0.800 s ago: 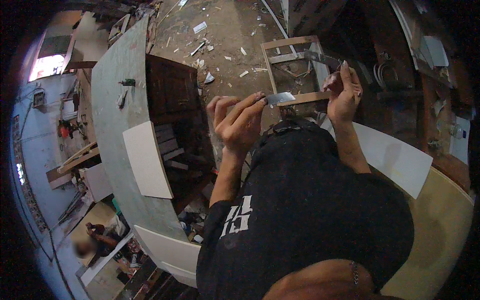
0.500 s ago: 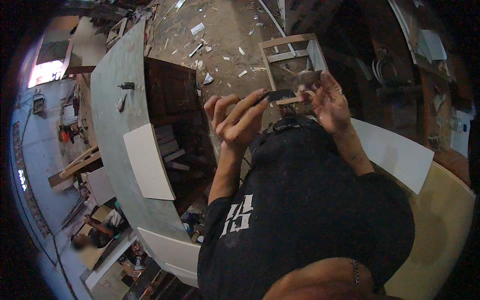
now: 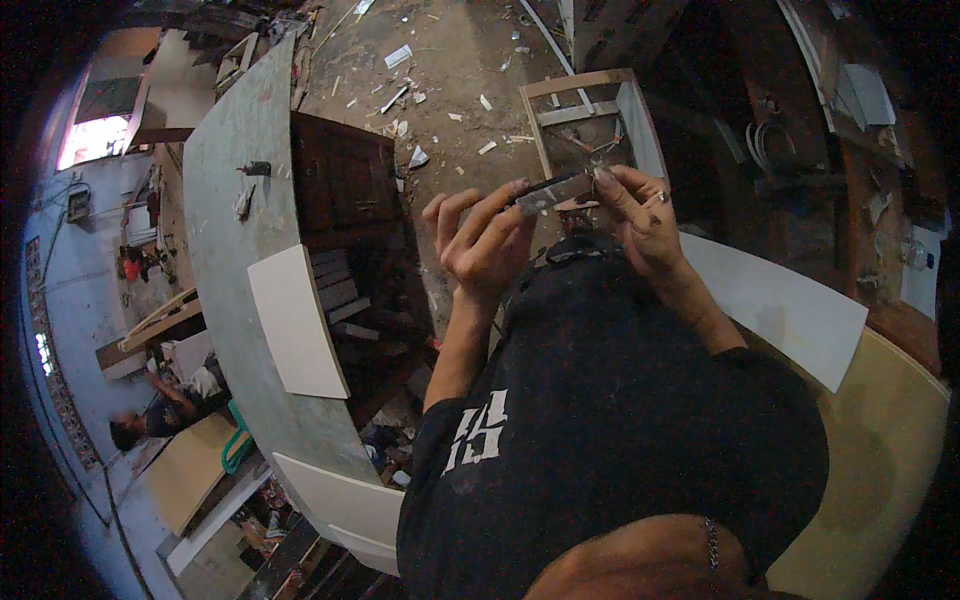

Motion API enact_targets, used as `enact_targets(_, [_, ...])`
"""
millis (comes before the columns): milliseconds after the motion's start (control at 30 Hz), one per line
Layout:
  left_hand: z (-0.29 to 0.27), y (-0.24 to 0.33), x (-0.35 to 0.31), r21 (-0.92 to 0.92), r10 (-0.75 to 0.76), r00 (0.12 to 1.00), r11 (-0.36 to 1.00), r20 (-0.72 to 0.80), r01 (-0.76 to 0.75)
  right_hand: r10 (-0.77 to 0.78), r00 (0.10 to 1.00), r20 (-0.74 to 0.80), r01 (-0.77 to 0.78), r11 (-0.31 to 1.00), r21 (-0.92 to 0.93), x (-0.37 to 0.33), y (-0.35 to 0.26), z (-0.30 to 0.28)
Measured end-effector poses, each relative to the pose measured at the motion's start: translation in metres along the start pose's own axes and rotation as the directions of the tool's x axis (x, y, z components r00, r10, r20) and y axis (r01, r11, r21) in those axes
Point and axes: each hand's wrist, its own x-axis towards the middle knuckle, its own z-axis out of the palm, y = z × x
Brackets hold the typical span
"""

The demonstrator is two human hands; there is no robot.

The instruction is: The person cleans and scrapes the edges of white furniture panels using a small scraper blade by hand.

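Observation:
In front of my chest, my left hand [image 3: 483, 237] pinches a thin flat piece [image 3: 543, 197], grey with a dark edge, between fingertips. Its exact kind is hard to make out. To the right, my right hand [image 3: 643, 218] has its thumb and forefinger pressed together close to the right end of that piece. Whatever small thing lies between these fingertips is too small and dim to name. A light brown wooden bit [image 3: 577, 204] shows just below, between the hands; which hand bears it, I cannot tell.
At my left stands a long grey-green worktop [image 3: 225, 210] with a cream panel [image 3: 297, 320] on it and a dark wooden cabinet [image 3: 345, 180] beside it. A wooden frame [image 3: 540, 135] stands ahead on a scrap-littered floor [image 3: 440, 90]. White board [image 3: 790, 305] lies right. Another person [image 3: 170, 405] is far left.
My right hand has come down slightly and its blurred fingers have settled into a pinch. The flat piece in my left hand is turned differently. The other person has shifted.

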Motion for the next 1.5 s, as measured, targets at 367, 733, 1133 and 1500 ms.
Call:
enact_targets(367, [0.003,0.01,-0.018,-0.399,-0.498,0.673,0.552,0.547,0.732,-0.024,0.996,0.089,0.054,0.931,-0.362,0.021,-0.008,-0.026])
enact_targets(733, [0.018,0.019,-0.023,-0.418,-0.551,0.494,0.267,0.672,0.868,-0.015,0.998,-0.057,0.004,0.982,-0.187,0.018,0.006,-0.021])
enact_targets(1133, [0.016,0.028,-0.018,-0.521,-0.598,0.562,0.264,0.572,0.812,-0.033,0.999,-0.021,0.028,0.979,-0.201,0.006,0.024,-0.005])
enact_targets(1500, [0.016,0.023,-0.024,-0.519,-0.589,0.589,0.309,0.554,0.797,-0.133,0.989,-0.066,0.115,0.967,-0.228,0.006,0.019,0.004])
